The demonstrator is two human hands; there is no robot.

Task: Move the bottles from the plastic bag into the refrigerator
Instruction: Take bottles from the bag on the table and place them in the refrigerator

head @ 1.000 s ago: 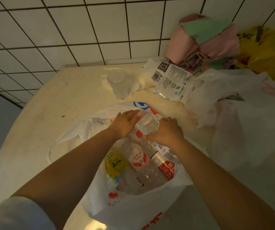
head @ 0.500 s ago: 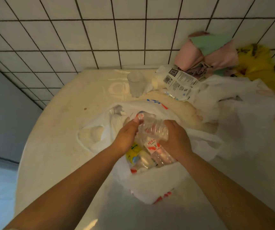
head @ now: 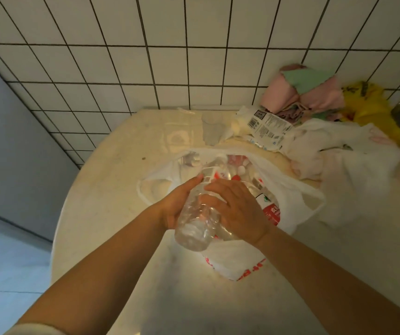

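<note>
Bottle, clear ribbed plastic, held base-first above open plastic bag at table's left edge; more bottles inside. Left hand and right hand clasped round ribbed body. Judged thin-walled, crushable, slick; best gripped mid-body, lightly.

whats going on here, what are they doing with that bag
A person is unpacking a white plastic bag that sits open on a pale countertop. Both hands grip one clear plastic bottle, the left hand on its side and the right hand over the top, holding it above the bag's mouth. More bottles with red and white labels lie in the bag. No refrigerator is in view.
</note>
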